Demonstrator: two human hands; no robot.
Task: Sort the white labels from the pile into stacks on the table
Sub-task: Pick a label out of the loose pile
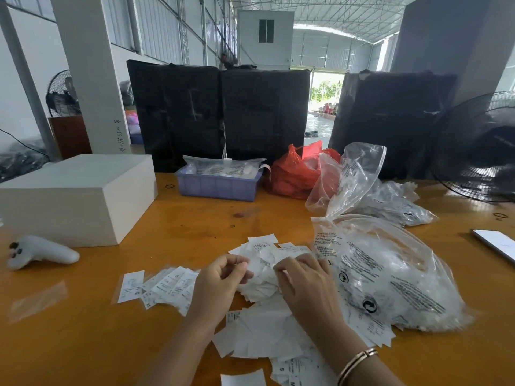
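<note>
Holding white labels (412, 296), clear bag (390, 274); both hands' grip unclear over pile (262, 277).

On the table (83, 344), near the front edge: pile of labels (264, 338), with both hands over it. Left of the pile: sorted labels (164, 285). Right of it: big plastic bag (390, 277). Farther left: controller (41, 252), box (78, 196) behind. At the back: tray (217, 185), beside a knotted bag (295, 174).
</note>
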